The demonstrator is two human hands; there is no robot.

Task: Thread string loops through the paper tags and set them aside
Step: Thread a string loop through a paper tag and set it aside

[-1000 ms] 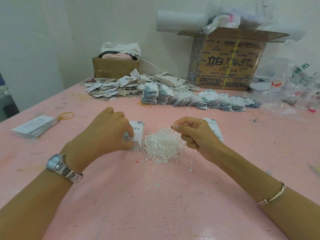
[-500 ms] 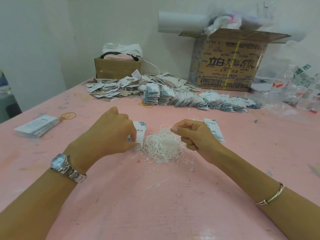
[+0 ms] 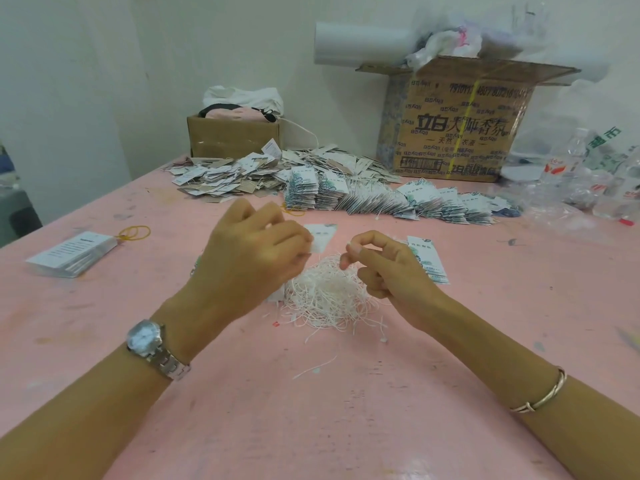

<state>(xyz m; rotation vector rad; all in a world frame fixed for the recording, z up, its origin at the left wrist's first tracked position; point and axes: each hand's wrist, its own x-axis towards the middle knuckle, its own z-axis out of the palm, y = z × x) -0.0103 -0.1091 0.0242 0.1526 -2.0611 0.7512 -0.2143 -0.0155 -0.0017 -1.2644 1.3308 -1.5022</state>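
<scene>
The left hand (image 3: 252, 258), blurred and seen from the back, was raised over the middle of the pink table (image 3: 311, 427) with its fingers curled, pinching one paper tag (image 3: 323, 237) by its near end. That end was hidden behind the fingers and only the far half showed, its print too soft to read. Just beside it the right hand (image 3: 384, 268) had its fingers curled and thumb and forefinger brought together, their tips close to the tag. Whether a strand lay between them could not be told. Below and between both hands lay the string pile (image 3: 325, 299), a white tangle partly covered by the left hand, with stray strands trailing toward the near edge. A small tag stack (image 3: 429, 261) lay behind the right hand, its near part hidden. Along the far edge ran threaded tag rows (image 3: 398, 199), and a loose tag heap (image 3: 235, 174) lay toward the far left corner. A banded tag bundle (image 3: 69, 254) and yellow rubber bands (image 3: 135, 233) lay near the left edge. A small box (image 3: 232, 136) and a large box (image 3: 457, 126) stood at the far edge. Clear bottles (image 3: 568, 161) and plastic wrap at the far right corner were hazy and cut off.
</scene>
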